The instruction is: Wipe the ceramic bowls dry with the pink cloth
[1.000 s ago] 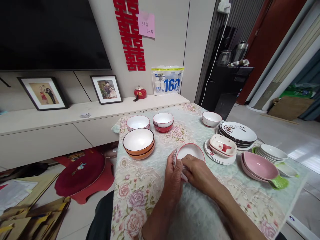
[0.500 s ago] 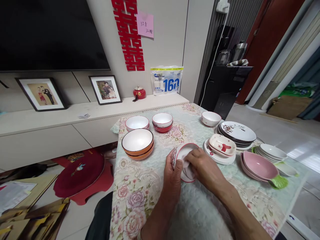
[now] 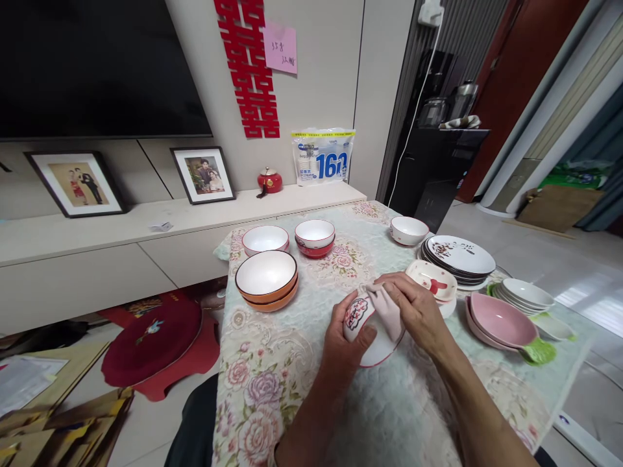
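Note:
Over the front middle of the table, my left hand (image 3: 346,337) grips a white bowl (image 3: 377,355) with a red rim and a red-and-black flower print. The bowl is tipped, its patterned outside facing up and its inside hidden. My right hand (image 3: 418,308) is closed on a pale pink cloth (image 3: 387,312), which lies pressed against the bowl's outer wall. Just beyond that hand sits a cream rectangular dish (image 3: 433,277) with a red figure, on white plates.
Orange bowls (image 3: 267,280), a white pink-rimmed bowl (image 3: 265,240) and stacked red-and-white bowls (image 3: 315,235) stand at the left. To the right are a single white bowl (image 3: 409,230), dark-edged plates (image 3: 462,256), pink leaf-shaped dishes (image 3: 503,321) and small white dishes (image 3: 528,293).
The bowl has been turned from showing its inside to showing its outside. My right hand has moved with the cloth from the bowl's inside to its outer wall.

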The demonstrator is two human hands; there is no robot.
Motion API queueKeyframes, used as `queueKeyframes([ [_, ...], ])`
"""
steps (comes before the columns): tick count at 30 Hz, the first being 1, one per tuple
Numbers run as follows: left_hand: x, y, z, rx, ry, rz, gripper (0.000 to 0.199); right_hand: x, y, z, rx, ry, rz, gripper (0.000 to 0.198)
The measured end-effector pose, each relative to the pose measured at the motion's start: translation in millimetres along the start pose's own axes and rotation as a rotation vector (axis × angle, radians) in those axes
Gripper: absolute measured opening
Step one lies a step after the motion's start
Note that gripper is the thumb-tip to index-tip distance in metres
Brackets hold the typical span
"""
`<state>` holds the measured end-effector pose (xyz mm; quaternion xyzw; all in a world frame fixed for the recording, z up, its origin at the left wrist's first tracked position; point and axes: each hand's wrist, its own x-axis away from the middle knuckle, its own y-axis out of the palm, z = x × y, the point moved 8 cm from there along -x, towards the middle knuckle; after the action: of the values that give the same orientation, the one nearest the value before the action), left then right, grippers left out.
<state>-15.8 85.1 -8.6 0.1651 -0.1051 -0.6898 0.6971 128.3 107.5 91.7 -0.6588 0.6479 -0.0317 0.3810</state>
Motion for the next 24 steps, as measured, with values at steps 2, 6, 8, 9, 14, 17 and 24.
queueKeyframes([
  [2,0.7,0.8,-1.8,0.037,-0.052,-0.008,0.081,0.0,2.7,25.8,-0.075,0.176,-0.031,0.033],
  [6,1.1,0.0,-1.4,0.195,-0.156,0.032,0.079,4.1,5.3,51.6,-0.140,0.340,-0.003,0.035],
  [8,1.4,1.1,0.6,0.291,-0.184,0.044,0.078,5.3,-4.3,40.6,-0.144,0.249,0.155,0.030],
  [9,1.8,2.5,1.9,0.333,-0.195,0.040,0.077,6.9,-10.5,29.1,-0.124,0.164,0.249,0.025],
  [14,4.8,11.7,10.0,0.449,-0.190,-0.014,0.066,18.3,2.3,-39.6,0.135,-0.328,0.282,0.016],
  [17,5.2,15.5,9.2,0.494,-0.177,-0.033,0.063,20.3,37.0,-48.6,0.233,-0.427,0.030,0.022],
  [24,2.9,5.3,-2.5,0.386,-0.151,0.069,0.070,24.4,74.6,-11.8,0.451,-0.085,-0.338,0.015],
])
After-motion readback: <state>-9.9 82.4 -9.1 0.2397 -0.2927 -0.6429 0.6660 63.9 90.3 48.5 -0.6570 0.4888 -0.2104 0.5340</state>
